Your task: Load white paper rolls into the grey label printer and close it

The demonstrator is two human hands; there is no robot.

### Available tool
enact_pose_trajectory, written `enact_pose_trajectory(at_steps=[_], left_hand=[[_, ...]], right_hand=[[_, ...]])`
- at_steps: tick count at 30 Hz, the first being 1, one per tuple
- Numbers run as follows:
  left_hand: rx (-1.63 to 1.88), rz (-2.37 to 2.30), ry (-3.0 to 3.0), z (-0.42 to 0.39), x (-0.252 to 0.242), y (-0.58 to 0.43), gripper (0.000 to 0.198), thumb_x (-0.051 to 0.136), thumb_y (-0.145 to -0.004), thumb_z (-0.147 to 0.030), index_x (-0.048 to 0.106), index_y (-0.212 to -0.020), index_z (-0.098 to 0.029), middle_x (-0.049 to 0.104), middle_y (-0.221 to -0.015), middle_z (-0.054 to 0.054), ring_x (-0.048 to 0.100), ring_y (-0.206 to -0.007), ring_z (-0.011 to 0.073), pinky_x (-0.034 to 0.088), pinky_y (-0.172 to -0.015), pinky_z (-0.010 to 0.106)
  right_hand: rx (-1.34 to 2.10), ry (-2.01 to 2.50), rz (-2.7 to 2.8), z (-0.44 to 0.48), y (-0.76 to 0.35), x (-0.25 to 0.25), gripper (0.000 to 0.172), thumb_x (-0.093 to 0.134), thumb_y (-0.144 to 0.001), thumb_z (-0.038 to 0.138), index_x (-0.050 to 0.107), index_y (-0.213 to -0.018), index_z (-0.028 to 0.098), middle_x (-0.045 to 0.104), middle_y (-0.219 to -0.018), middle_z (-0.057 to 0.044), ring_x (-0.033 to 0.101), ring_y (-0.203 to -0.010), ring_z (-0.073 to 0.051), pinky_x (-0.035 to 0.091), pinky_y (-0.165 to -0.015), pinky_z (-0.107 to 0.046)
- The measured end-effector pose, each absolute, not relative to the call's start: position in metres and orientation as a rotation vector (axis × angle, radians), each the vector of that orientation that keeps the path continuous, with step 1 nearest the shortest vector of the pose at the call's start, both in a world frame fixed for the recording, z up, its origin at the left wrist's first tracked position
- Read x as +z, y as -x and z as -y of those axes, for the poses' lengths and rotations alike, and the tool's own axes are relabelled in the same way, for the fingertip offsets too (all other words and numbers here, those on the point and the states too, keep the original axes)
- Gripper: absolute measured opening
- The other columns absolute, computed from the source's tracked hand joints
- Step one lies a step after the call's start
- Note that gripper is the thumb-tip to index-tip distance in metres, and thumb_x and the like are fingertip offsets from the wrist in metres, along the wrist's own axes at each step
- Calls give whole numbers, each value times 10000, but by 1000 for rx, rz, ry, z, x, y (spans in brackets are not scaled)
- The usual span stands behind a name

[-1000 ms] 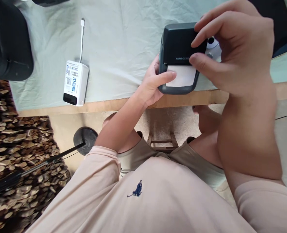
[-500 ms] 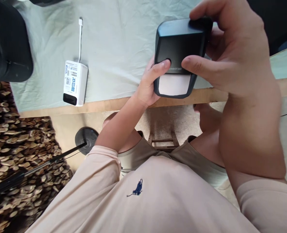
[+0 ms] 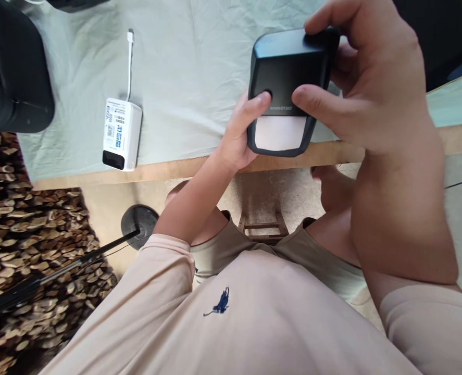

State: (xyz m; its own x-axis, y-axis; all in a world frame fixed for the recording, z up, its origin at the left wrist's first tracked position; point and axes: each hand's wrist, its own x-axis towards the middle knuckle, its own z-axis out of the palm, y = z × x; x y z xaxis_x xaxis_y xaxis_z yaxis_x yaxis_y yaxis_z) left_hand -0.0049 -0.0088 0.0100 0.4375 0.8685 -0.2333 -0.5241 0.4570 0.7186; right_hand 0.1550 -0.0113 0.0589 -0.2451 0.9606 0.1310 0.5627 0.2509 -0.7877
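Note:
A small dark label printer (image 3: 289, 67) with a white label (image 3: 279, 133) showing at its front slot is held above the table's near edge. My left hand (image 3: 240, 130) grips its left side, thumb pressed on the top face. My right hand (image 3: 367, 78) wraps its right side, thumb on the front by the brand lettering and fingers curled over the back. Both hands are closed on the printer.
A white power bank (image 3: 121, 134) with a white cable (image 3: 129, 62) lies on the pale green cloth (image 3: 184, 67) to the left. A black object (image 3: 12, 73) fills the far left. Below the wooden table edge (image 3: 176, 167) are a round black stand base (image 3: 139, 221) and a patterned rug (image 3: 27, 250).
The printer was lifted and tilted toward me in both hands. My left thumb moved from the label up onto the printer's top, and my right hand closed around its back.

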Motion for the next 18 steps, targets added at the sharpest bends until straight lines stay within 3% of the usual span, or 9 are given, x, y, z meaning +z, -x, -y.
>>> enact_pose_trajectory(at_steps=[4, 9, 13, 18], left_hand=[[926, -759, -543, 4, 6, 9, 331, 375, -800, -470, 586, -861, -223, 669, -819, 27, 425, -1280, 215, 454, -992, 332], [999, -974, -469, -1, -6, 11, 174, 501, -743, -387, 468, -643, -249, 639, -685, 19, 309, -1337, 205, 354, -1096, 325], [985, -958, -539, 0, -7, 9, 176, 453, -777, -340, 459, -615, -269, 632, -669, 16, 314, -1318, 183, 337, -1107, 304], [989, -909, -550, 2, -5, 5, 179, 442, -786, -317, 482, -622, -257, 582, -616, 18, 373, -1277, 184, 367, -1083, 316]], right_hand=[[788, 1311, 1888, 8, -158, 55, 529, 408, -780, 474, 444, -1210, 168, 474, -1048, 1, 467, -951, 19, 390, -852, -124], [747, 1255, 1785, 6, -160, 52, 561, 378, -792, 497, 462, -1188, 108, 493, -1071, -23, 485, -977, 11, 403, -840, -109], [756, 1235, 1770, 6, -159, 52, 548, 400, -784, 454, 456, -1193, 94, 471, -1152, -29, 487, -1047, -12, 416, -897, -116], [719, 1326, 2005, 7, -162, 57, 541, 489, -718, 376, 428, -1230, 213, 454, -1184, 33, 462, -1126, -40, 411, -977, -162]])
